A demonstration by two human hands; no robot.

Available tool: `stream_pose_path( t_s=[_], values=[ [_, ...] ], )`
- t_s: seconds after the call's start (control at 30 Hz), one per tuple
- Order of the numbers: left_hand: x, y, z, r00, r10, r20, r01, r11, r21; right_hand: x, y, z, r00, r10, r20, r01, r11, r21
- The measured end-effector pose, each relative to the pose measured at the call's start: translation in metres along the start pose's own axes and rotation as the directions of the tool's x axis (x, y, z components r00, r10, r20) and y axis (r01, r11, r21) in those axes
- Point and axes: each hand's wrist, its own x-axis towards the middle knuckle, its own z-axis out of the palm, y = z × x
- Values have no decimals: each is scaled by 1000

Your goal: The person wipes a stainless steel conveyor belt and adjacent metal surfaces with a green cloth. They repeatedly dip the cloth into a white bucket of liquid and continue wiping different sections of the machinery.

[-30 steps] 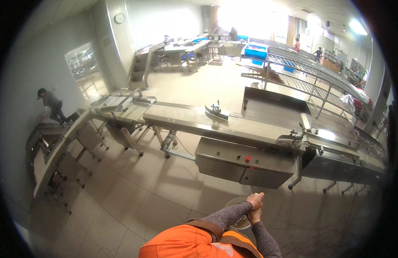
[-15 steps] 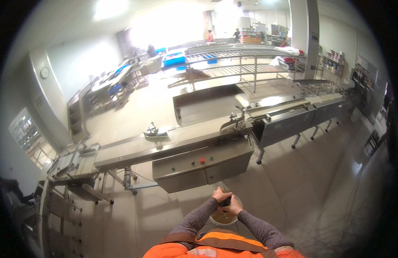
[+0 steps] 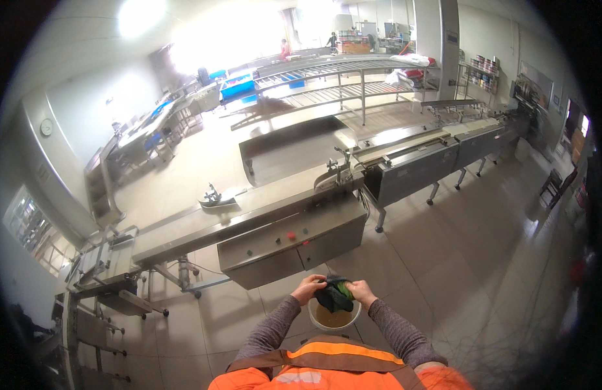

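Note:
A dark grey and green cloth point(image 3: 334, 296) hangs between my two hands, partly spread out. My left hand point(image 3: 308, 288) grips its left edge with the fingers closed. On the other side my right hand point(image 3: 362, 293) pinches the green part. Right below the cloth is a round white bucket point(image 3: 356, 316) holding brownish, murky water point(image 3: 332, 317). The cloth's lower end hangs over the bucket opening; whether it touches the water I cannot tell.
Ahead stands a long conveyor point(image 3: 262, 206) above a metal control cabinet point(image 3: 291, 250) with coloured buttons. Behind it are a roller rack point(image 3: 327, 70), blue crates point(image 3: 238, 88) and a pillar point(image 3: 448, 52). Two people are far off at the back. A chair point(image 3: 556, 190) stands at right.
The cloth was bunched tightly between my hands close together; now it is opened out and my hands are farther apart. The head view has shifted a little to the right.

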Motion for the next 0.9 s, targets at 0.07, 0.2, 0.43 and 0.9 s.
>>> stream_pose_path(
  t_s=[0.07, 0.2, 0.43, 0.9],
  values=[
    [-9, -10, -19, 992, -66, -112, 86, 979, 187, -12, -28, 13, 998, 67, -13, -63, 974, 218],
    [-29, 18, 21, 982, -183, -41, 181, 983, -40, -23, -61, -7, 949, -84, 304, -131, 772, 622],
    [-28, 35, 64, 675, 659, 333, -649, 744, -158, -65, -114, 59, 884, -31, 467, -356, 603, 714],
    [-18, 31, 124, 979, 165, 118, -104, 909, -402, 3, -25, -28, 747, -542, -386, 431, 836, -340]
  ],
)
